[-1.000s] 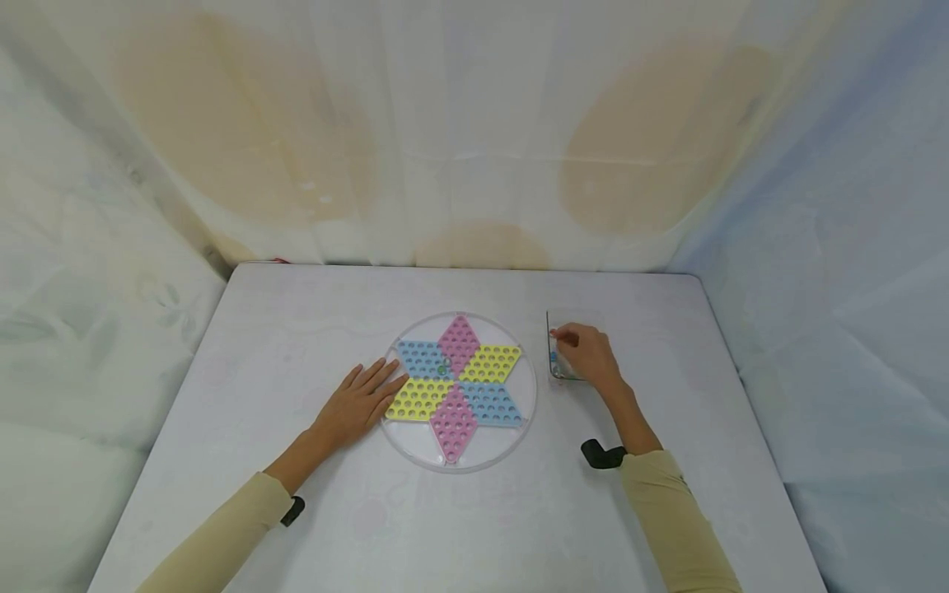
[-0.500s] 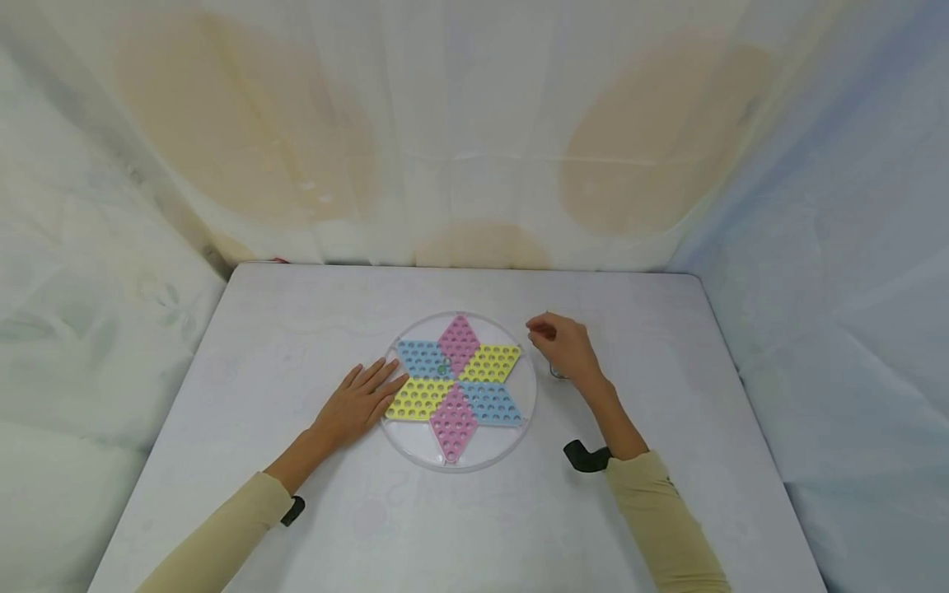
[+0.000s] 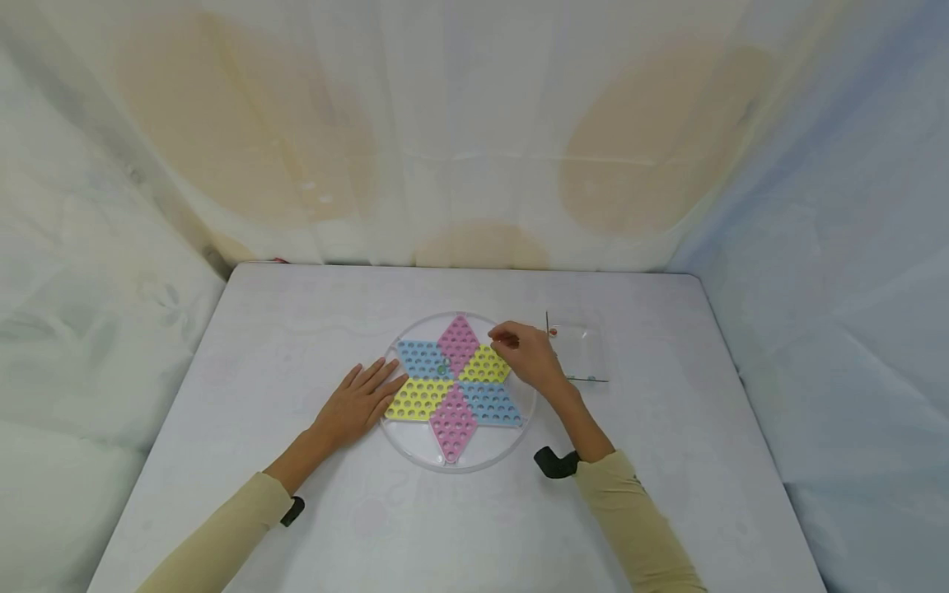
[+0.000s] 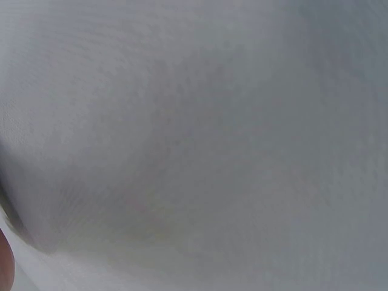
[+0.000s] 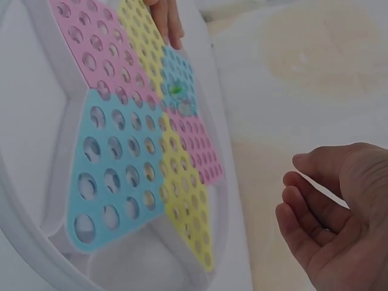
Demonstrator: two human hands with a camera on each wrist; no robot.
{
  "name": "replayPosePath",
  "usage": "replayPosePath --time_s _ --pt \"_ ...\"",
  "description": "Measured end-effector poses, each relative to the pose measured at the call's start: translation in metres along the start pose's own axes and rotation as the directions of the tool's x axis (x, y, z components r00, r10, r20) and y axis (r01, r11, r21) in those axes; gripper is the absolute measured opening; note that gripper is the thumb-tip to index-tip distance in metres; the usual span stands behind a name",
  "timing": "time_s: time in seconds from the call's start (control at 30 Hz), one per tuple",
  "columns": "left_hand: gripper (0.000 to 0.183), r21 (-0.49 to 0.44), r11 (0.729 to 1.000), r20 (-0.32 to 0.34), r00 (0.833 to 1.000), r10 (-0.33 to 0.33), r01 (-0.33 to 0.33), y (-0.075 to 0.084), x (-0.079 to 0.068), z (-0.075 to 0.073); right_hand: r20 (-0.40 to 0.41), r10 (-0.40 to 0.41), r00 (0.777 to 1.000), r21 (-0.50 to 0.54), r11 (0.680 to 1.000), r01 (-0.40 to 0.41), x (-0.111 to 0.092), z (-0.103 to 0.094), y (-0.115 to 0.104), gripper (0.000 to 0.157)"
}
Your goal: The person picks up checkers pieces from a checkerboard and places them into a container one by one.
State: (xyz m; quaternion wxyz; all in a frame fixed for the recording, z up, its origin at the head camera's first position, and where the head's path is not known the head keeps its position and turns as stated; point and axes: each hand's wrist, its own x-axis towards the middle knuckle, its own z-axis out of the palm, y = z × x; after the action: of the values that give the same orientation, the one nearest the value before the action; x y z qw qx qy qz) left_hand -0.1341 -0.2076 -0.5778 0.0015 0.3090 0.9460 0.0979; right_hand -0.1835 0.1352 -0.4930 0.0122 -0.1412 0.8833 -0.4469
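A round Chinese checkers board (image 3: 454,422) with pink, yellow and blue perforated diamonds lies on the table. Clear marbles with green in them (image 3: 442,369) sit on its far-left blue diamond, close to the centre. My left hand (image 3: 359,403) lies flat, fingers spread, over the board's left edge. Above the far-right part of the board, my right hand (image 3: 528,354) has thumb and index finger pinched together, apparently round a small marble mostly hidden by the fingertips. In the right wrist view, that hand (image 5: 333,212) hovers beside the board, fingers curled, not touching it.
A clear square box (image 3: 582,354) stands right of the board, with a red-tinted marble (image 3: 553,332) at its left side. White curtains surround the table (image 3: 371,511) at the back and sides. The left wrist view shows mostly blurred white cloth.
My right hand has moved left from over the clear box to above the board's far-right part, its fingers staying pinched. The left hand and the board have stayed put.
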Motion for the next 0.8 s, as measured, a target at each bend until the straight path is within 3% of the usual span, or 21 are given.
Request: replayPosePath --time_s 0.17,0.5,0.8 --pt "0.051 0.012 1.0 0.003 1.0 0.002 -0.002 0.0 0.0 0.0 0.044 0.021 0.999 0.01 1.0 -0.021 0.001 0.017 -0.003 0.017" --pt "0.051 0.006 1.0 -0.028 1.0 0.01 -0.01 0.001 0.0 0.001 0.09 -0.023 0.996 0.005 1.0 0.023 0.003 0.051 0.0 0.016" --pt "0.052 0.0 1.0 0.044 0.999 -0.026 0.026 0.003 0.002 -0.001 0.127 0.039 0.991 -0.024 0.999 -0.036 0.005 0.063 -0.002 0.016"
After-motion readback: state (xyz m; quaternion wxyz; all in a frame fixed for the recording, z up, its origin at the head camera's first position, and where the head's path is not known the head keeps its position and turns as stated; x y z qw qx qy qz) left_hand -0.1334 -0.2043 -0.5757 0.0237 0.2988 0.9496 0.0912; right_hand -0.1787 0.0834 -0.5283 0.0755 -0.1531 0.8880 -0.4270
